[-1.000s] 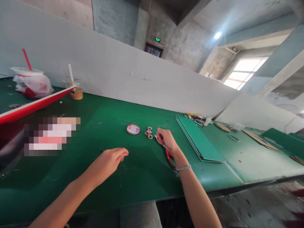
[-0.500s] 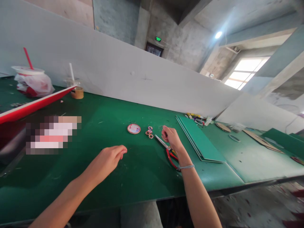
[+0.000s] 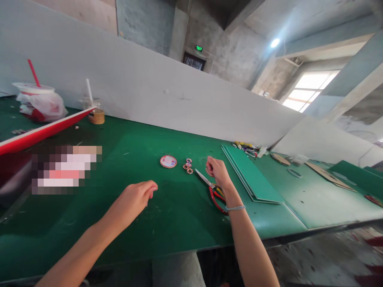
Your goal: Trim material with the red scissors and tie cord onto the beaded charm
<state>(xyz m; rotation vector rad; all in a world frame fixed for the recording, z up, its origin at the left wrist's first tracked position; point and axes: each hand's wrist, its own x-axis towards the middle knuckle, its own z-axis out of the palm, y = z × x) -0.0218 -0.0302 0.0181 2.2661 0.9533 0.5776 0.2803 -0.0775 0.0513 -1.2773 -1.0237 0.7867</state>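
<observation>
My left hand (image 3: 134,199) rests low over the green table (image 3: 167,215), fingers loosely bent and slightly apart, with nothing in it. My right hand (image 3: 218,170) is further right with its fingers curled into a pinch just above the table; whether they hold anything is hidden. Red-handled scissors (image 3: 211,188) lie on the table right beside that hand and under its wrist, blades pointing away to the left. A small cluster of coloured beads (image 3: 188,166) and a round pink-rimmed disc (image 3: 168,161) lie just left of the scissors' tips.
A stack of green sheets (image 3: 251,175) lies to the right, with pens and small tools (image 3: 248,148) behind it. Drink cups (image 3: 36,101) (image 3: 95,111) and a red-edged board (image 3: 44,131) stand far left. A white partition (image 3: 155,91) backs the table. Cardboard pieces (image 3: 329,175) lie far right.
My right hand has moved right, off the scissors' blades, and the scissors now lie in full view on the table. My left hand has drifted slightly left and back.
</observation>
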